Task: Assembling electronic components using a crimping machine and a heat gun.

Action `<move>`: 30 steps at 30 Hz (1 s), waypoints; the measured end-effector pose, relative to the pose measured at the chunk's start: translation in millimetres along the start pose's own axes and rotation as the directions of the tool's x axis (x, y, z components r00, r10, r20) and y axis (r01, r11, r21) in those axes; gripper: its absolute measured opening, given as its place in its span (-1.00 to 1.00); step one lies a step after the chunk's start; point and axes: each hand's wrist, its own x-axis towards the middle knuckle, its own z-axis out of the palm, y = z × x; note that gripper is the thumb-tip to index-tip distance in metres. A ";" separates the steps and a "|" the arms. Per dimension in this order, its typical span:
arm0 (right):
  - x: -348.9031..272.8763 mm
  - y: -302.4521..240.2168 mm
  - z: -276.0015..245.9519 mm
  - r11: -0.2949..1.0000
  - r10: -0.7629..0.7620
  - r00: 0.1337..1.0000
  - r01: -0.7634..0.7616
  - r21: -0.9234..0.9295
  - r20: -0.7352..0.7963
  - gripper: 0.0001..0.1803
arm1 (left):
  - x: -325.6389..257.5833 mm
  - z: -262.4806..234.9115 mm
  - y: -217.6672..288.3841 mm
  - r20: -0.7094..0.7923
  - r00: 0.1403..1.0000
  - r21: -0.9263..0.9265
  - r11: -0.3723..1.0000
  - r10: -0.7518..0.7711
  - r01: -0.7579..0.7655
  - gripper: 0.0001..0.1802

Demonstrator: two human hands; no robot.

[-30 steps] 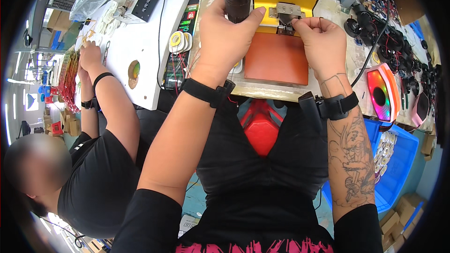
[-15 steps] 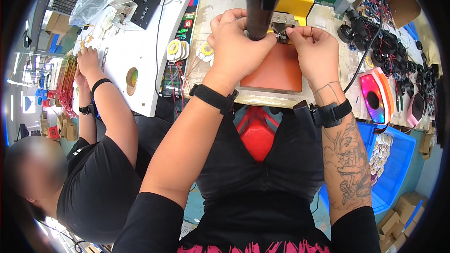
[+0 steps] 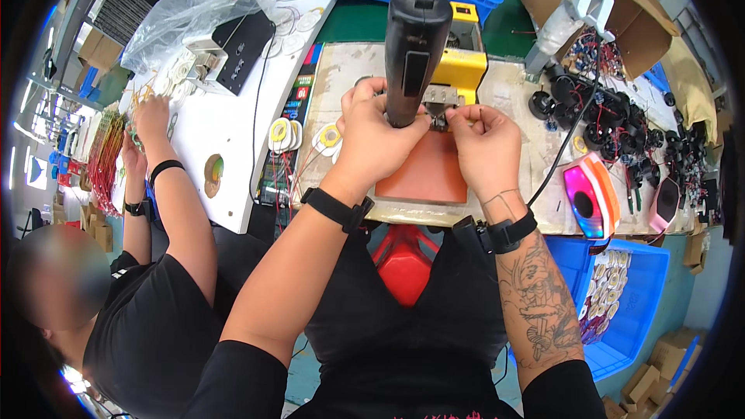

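Observation:
My left hand is closed with its thumb toward a small metal fixture at the front of a yellow machine. A black cylindrical tool, hung from above, covers part of its fingers. On the fixture's other side, my right hand pinches with thumb and forefinger close to the metal. Whatever the two hands hold is too small or hidden to name. Below the fixture, between my hands, lies a flat orange-brown block.
White-and-yellow round parts with red wires lie left of my hands. At right stand a lit speaker and a pile of black round parts. A blue bin sits lower right. A co-worker's hand works at the white table.
The whole view has shifted, so the bench sits lower and more to the left, and a blue crate shows at the top. Both hands stay at the fixture with little change in pose.

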 end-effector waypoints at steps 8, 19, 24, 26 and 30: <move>2.2 -3.6 -4.7 0.999 -0.017 0.999 0.019 -0.037 0.042 -0.75 | 9.9 7.2 -5.6 -0.014 0.998 -0.129 0.990 -0.063 0.060 -0.65; 2.2 -3.8 -4.6 1.000 -0.007 0.998 0.007 0.000 0.058 -0.76 | 9.5 8.5 -8.3 -0.001 0.996 -0.195 0.977 -0.084 0.082 -0.66; 4.4 2.4 -4.7 0.999 -0.023 0.997 0.020 0.033 0.074 -0.76 | 9.5 7.3 -6.6 -0.016 0.998 -0.200 0.978 -0.068 0.064 -0.69; 2.7 1.8 -7.1 0.999 -0.031 0.996 0.029 0.027 0.078 -0.78 | 6.3 7.1 -4.3 0.054 0.992 -0.316 0.941 -0.112 0.123 -0.62; 2.7 3.5 -7.3 0.999 -0.028 0.995 0.024 0.035 0.096 -0.79 | 7.3 5.7 -2.5 0.036 0.999 -0.313 0.949 -0.033 0.043 -0.48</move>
